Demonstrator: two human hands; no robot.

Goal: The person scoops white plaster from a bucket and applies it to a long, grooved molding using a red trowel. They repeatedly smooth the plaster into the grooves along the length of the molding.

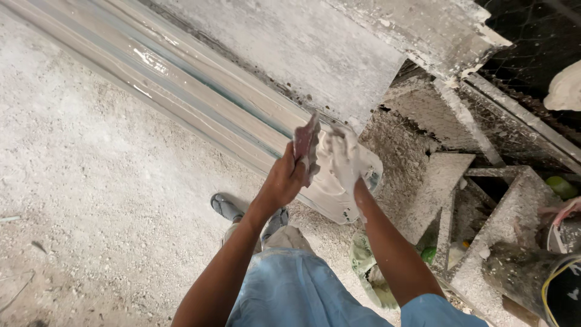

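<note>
Fingers [296, 162] of our left hand [284, 181] pinch a thin, stiff, plaster-smeared scraper [304, 144] by its lower edge, while just beside them our right hand [345, 158], wet, soft and likely slippery with white plaster, lies loosely open against the long moulding's end [339, 194].

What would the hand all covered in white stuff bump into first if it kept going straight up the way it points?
Probably the long wet plaster moulding: the right hand points up along its end, seemingly almost touching.

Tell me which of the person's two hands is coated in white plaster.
The right hand: wet white plaster covers it up to the wrist, while the left hand is nearly bare and grips a flat pinkish scraper.
</note>
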